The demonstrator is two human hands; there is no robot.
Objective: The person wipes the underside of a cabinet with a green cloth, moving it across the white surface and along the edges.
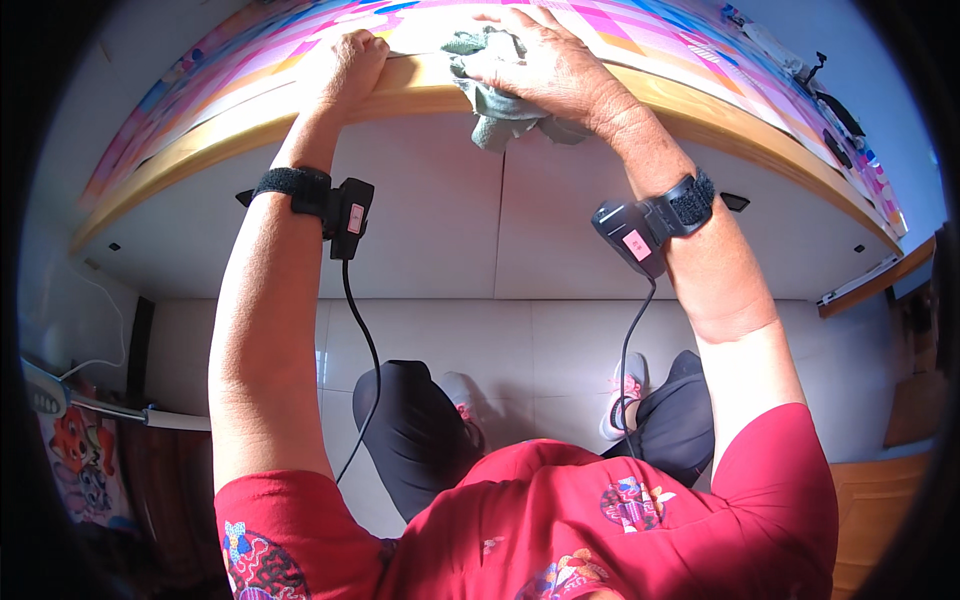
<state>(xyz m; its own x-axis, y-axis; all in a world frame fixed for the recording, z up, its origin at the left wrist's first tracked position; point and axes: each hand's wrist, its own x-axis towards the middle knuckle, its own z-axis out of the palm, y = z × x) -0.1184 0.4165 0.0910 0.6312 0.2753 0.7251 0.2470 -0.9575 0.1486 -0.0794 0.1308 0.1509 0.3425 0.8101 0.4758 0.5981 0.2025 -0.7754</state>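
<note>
A crumpled grey-green cloth (499, 112) lies over the wooden edge of a bed (420, 90), partly hanging down its front. My right hand (547, 67) rests on the cloth, thumb and palm against it and fingers spread over it. To the left, my left hand (351, 67) is closed in a loose fist on the same edge, in bright light; whether anything is inside it cannot be seen. A patterned sheet in pink, blue and white (645, 30) covers the surface beyond the edge. Black devices are strapped to both wrists.
White panels (420, 210) with dark recessed handles form the front below the edge. Black cables hang from the wrist devices. Dark objects (838, 112) lie on the sheet at right. A wooden piece (877, 281) juts out at the right corner; a tiled floor lies below.
</note>
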